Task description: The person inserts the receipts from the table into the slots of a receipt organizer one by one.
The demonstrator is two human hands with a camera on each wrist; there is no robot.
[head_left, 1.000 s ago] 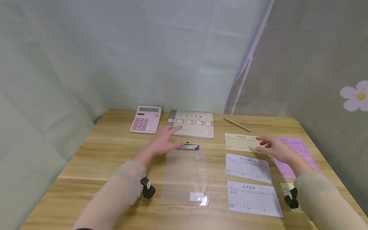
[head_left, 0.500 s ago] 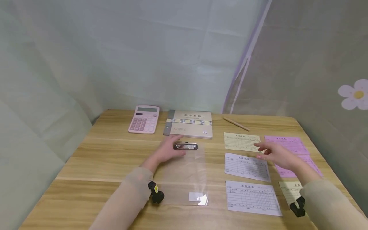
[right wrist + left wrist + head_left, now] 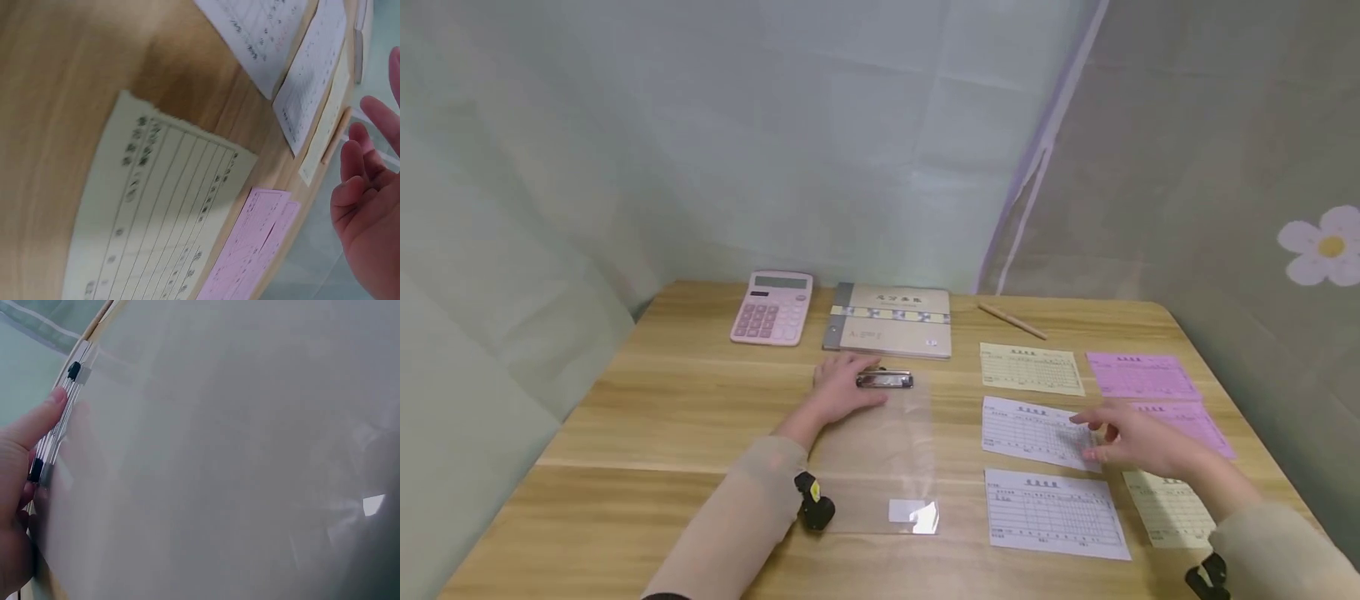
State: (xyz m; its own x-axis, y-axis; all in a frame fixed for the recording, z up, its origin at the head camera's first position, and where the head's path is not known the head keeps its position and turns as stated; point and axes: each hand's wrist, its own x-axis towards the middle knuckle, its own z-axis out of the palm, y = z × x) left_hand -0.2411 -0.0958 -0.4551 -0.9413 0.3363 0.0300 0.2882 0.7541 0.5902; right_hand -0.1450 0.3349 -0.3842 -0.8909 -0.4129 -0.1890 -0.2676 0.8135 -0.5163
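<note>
A clear clipboard point(image 3: 880, 454) with a metal clip point(image 3: 885, 380) lies on the wooden table. My left hand point(image 3: 841, 388) holds its upper left corner beside the clip. In the left wrist view, the thumb point(image 3: 44, 419) presses against the clip, with some fingers hidden behind it. My right hand point(image 3: 1142, 440), fingers loosely bent and holding nothing, hovers at the right end of the middle white slip point(image 3: 1026, 431). Another white slip point(image 3: 1052, 512) lies nearer. In the right wrist view, a yellow slip point(image 3: 162, 206) and the pink slips point(image 3: 247, 244) lie beyond the palm.
A pink calculator point(image 3: 772, 308) and a beige account book point(image 3: 891, 321) sit at the back. A tan pen point(image 3: 1011, 321) lies to their right, behind a yellow slip point(image 3: 1030, 369). Pale curtains point(image 3: 820, 150) hang just past the table's back edge.
My left hand has come down from above the clip to the clipboard's upper left corner. My right hand has drawn back from the far yellow slip toward the middle white slip.
</note>
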